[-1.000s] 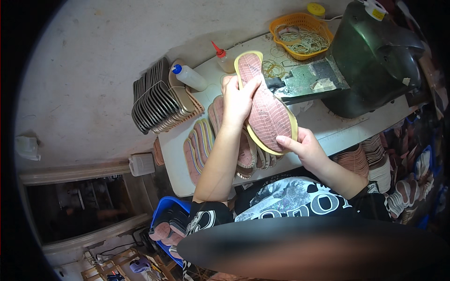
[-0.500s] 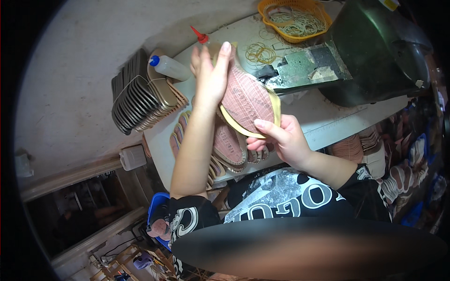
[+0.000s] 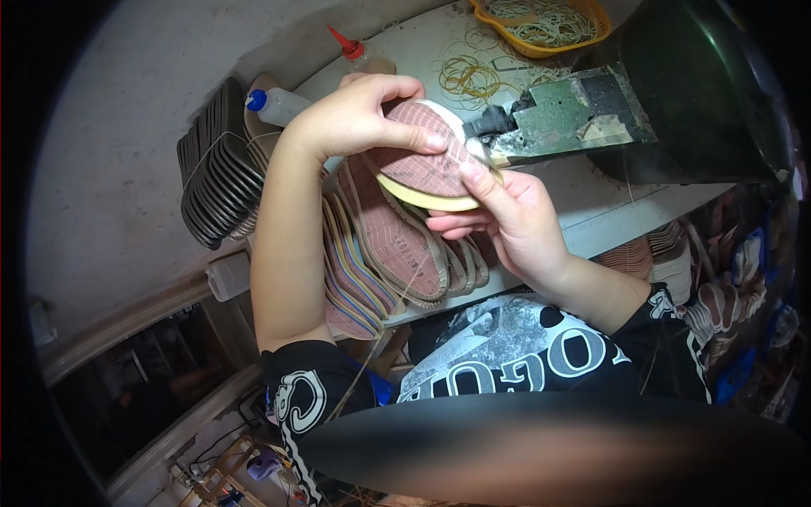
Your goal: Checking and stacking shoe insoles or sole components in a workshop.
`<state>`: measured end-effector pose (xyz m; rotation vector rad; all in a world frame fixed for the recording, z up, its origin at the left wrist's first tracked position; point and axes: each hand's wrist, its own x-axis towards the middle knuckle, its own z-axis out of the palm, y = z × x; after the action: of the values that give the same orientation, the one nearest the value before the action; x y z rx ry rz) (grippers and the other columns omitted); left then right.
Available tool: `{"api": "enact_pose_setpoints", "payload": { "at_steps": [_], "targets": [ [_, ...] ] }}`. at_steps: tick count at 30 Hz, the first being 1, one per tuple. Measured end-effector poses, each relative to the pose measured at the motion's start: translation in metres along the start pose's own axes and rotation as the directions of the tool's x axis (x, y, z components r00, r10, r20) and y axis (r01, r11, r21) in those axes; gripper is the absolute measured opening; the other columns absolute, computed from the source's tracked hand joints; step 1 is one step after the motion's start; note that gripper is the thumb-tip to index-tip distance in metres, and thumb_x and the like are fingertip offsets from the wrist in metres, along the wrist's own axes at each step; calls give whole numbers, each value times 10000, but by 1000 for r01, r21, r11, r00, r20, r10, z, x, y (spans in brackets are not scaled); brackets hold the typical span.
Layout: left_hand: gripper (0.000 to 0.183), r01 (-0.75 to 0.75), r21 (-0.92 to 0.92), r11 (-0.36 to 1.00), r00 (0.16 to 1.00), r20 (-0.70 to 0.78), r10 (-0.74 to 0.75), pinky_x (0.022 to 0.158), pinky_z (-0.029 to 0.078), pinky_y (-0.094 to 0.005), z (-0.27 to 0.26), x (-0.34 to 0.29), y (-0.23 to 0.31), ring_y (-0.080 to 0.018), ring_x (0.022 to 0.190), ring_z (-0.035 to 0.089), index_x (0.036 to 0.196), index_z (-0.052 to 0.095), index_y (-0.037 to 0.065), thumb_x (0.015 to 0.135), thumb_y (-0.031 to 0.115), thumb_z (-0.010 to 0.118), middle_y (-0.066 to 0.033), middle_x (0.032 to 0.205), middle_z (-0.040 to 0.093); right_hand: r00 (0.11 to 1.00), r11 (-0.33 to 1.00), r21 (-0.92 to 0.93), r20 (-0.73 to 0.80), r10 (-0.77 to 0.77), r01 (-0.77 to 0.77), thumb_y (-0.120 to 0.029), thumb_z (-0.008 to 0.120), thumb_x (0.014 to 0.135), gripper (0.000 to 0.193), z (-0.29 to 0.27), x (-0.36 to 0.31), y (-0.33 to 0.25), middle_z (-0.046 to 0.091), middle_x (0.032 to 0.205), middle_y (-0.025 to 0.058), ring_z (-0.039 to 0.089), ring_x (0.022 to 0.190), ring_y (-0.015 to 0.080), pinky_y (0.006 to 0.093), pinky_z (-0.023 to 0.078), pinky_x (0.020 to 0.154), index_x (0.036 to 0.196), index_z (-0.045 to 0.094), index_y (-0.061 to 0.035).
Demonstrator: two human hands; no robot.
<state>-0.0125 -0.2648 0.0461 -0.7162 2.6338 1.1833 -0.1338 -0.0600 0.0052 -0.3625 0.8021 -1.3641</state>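
Head view: ribbed pink sole (image 3: 422, 160), yellow-rimmed, between hands (image 3: 355, 118).

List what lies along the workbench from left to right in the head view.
Stack of dark soles → blue-capped bottle → left hand → pink shoe sole with yellow rim held by both hands → right hand → green machine arm → dark machine body.

Shoemaking workshop: stacked soles (image 3: 384, 245), stitching machine (image 3: 667, 93)
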Motion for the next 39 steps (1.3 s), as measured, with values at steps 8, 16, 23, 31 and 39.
{"api": "enact_pose_setpoints", "payload": {
  "at_steps": [8,16,23,31,39],
  "targets": [
    [364,177,-358,917,982,4,-188,615,403,-218,20,-24,10,-46,690,485,836,595,33,763,343,770,33,727,548,1000,1000,-2,-1,-12,12,-282,524,971,379,-3,3,-7,686,908,163,699,754,180,227,572,659,1019,621,81],
    [405,276,-632,724,930,-15,-368,565,416,-213,39,-45,29,-63,622,537,837,621,15,778,390,761,-3,730,612,998,998,-11,-24,-65,65,-288,555,954,357,-5,5,-3,687,866,146,686,693,163,231,570,623,974,635,59],
    [530,417,-552,723,843,-64,-534,551,426,-250,49,-57,50,-98,580,548,789,675,7,728,528,750,-46,696,637,994,992,-90,60,-88,93,-263,591,931,305,-15,7,-2,686,832,115,672,691,145,241,554,629,933,645,37],
    [642,387,-712,586,762,-110,-638,638,526,-371,81,-56,50,-243,736,659,961,685,-38,771,575,677,-149,857,681,971,901,-433,222,92,13,-342,660,866,358,-22,-4,-3,684,936,50,653,795,99,223,526,633,1038,649,-28],
    [556,329,-825,460,866,69,-495,562,563,-299,103,-66,67,-189,620,670,929,646,-38,874,513,594,-145,773,670,979,797,-576,181,-91,181,-299,659,871,293,-49,0,-30,652,732,10,559,626,47,202,428,537,891,703,-10]
  ]
}}
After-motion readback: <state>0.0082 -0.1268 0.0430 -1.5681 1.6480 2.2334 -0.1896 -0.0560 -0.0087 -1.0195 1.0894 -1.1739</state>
